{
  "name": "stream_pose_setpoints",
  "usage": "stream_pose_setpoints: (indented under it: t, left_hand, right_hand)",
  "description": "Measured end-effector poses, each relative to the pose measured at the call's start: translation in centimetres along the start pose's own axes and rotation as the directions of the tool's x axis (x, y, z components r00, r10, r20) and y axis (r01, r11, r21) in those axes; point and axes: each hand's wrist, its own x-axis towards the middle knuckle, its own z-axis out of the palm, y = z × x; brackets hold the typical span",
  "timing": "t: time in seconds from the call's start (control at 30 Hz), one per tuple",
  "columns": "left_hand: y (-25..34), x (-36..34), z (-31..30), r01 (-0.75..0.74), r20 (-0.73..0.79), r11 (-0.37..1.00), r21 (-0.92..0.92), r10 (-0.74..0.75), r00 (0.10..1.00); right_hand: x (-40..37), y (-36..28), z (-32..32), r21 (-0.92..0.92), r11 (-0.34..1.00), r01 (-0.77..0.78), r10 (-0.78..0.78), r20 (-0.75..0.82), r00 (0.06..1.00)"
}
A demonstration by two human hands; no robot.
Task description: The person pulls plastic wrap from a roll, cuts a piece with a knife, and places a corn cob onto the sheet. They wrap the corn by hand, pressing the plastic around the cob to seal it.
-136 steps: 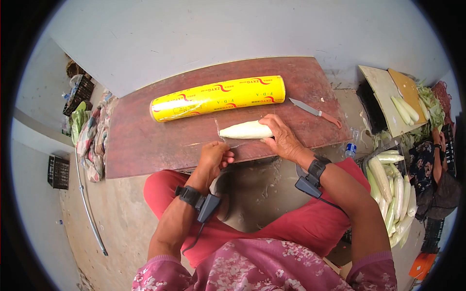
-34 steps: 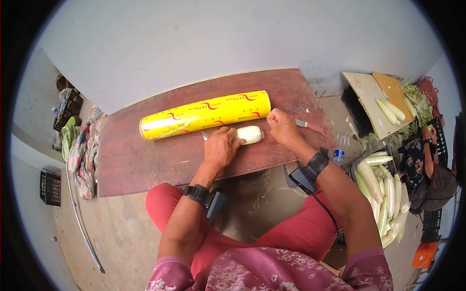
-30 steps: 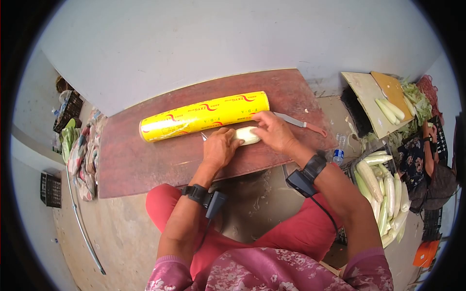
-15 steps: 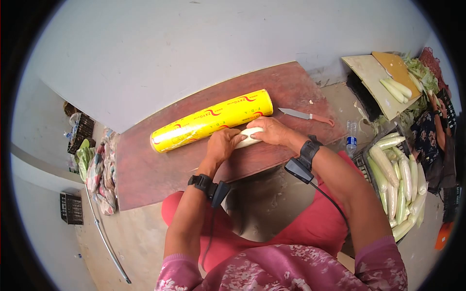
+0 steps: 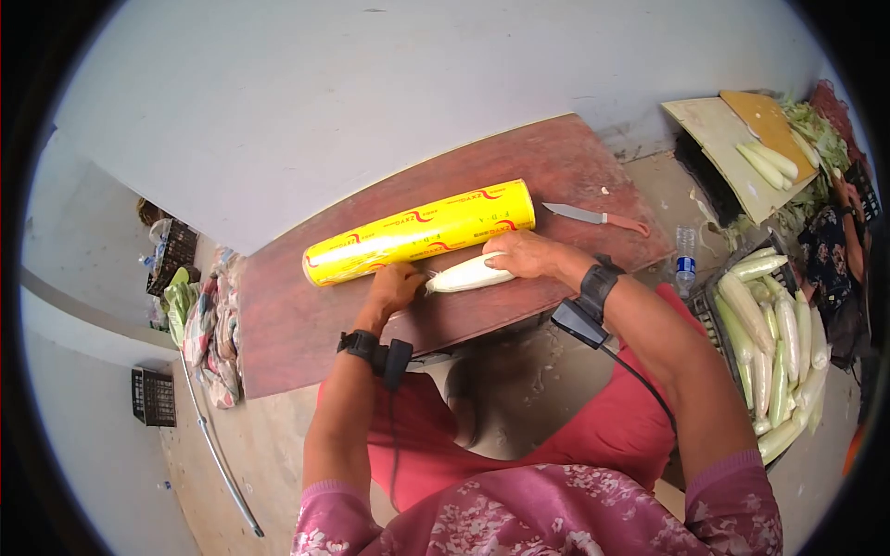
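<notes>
A pale, peeled vegetable stem, like a stem lettuce [image 5: 470,274], lies on the red-brown board just in front of a thick yellow roll of cling film [image 5: 422,228]. My right hand [image 5: 521,255] is closed around its right end. Left of the stem, my left hand [image 5: 396,285] has its fingers pinched together beside the narrow end. A thin wisp of clear film [image 5: 432,275] shows between those fingers and the stem. A knife [image 5: 593,217] with a reddish handle rests on the board to the right of the roll.
A crate heaped with long pale-green stems [image 5: 774,343] stands at right, near a water bottle [image 5: 685,258]. Behind it, two stems [image 5: 768,165] lie on a tilted board [image 5: 709,139]. Another person's arm [image 5: 848,218] shows at far right. Bundled cloth [image 5: 211,334] lies at left.
My left hand has moved left off the stem, and its pinched fingers now sit beyond the narrow end. More of the stem shows. My right hand still grips the right end.
</notes>
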Motion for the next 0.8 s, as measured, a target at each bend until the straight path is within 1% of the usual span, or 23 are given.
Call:
stream_pose_setpoints:
  t: [0.07,0.13,0.2,0.23,0.3,0.4,0.43,0.53,0.63,0.73,0.8]
  left_hand:
    - [-1.5,-0.3,-0.6,0.087,0.031,0.993,0.079,-0.089,0.996]
    - [-2.6,-0.1,-1.3,0.091,0.053,0.991,0.094,-0.096,0.994]
    - [-3.2,-0.4,-1.4,0.121,-0.013,0.992,0.033,-0.120,0.993]
    - [-3.2,-0.6,-1.2,0.079,0.012,0.989,-0.122,-0.078,0.997]
    - [-2.7,-1.0,-0.6,0.000,0.036,0.905,-0.425,0.017,0.999]
    - [-1.1,-1.3,-0.1,-0.002,0.136,0.721,-0.693,0.134,0.982]
    - [-0.3,-1.4,0.1,0.015,0.138,0.744,-0.668,0.103,0.985]
    - [0.6,-1.0,0.7,0.073,0.189,0.898,-0.434,0.011,0.982]
    - [0.6,-0.9,0.7,0.045,0.169,0.931,-0.363,0.019,0.985]
    - [0.3,-1.3,0.6,-0.110,0.043,0.975,-0.191,0.120,0.992]
    - [-0.4,-1.2,0.4,-0.133,0.046,0.983,-0.127,0.140,0.989]
  right_hand:
    - [-0.1,-0.2,-0.1,-0.006,1.000,0.003,-0.003,-0.006,1.000]
    - [0.0,0.0,-0.2,-0.012,1.000,0.027,-0.027,0.002,1.000]
    - [0.0,0.1,-0.1,-0.002,1.000,0.031,-0.031,0.007,0.999]
    - [0.0,0.1,-0.1,0.010,1.000,0.024,-0.024,0.010,1.000]
    - [0.0,0.0,-0.2,0.012,1.000,0.022,-0.023,0.031,0.999]
    - [0.1,0.0,-0.4,-0.004,1.000,0.028,-0.028,0.064,0.998]
    - [0.1,0.2,-0.2,-0.006,1.000,0.021,-0.021,0.059,0.998]
    - [0.0,0.1,-0.4,-0.022,1.000,0.015,-0.013,0.061,0.998]
    - [-0.2,-0.1,-0.4,-0.005,1.000,-0.016,0.016,0.050,0.999]
    - [-0.2,-0.2,-0.4,0.016,0.999,-0.033,0.033,0.055,0.998]
    - [-0.1,-0.3,-0.5,0.016,0.999,-0.038,0.037,0.062,0.997]
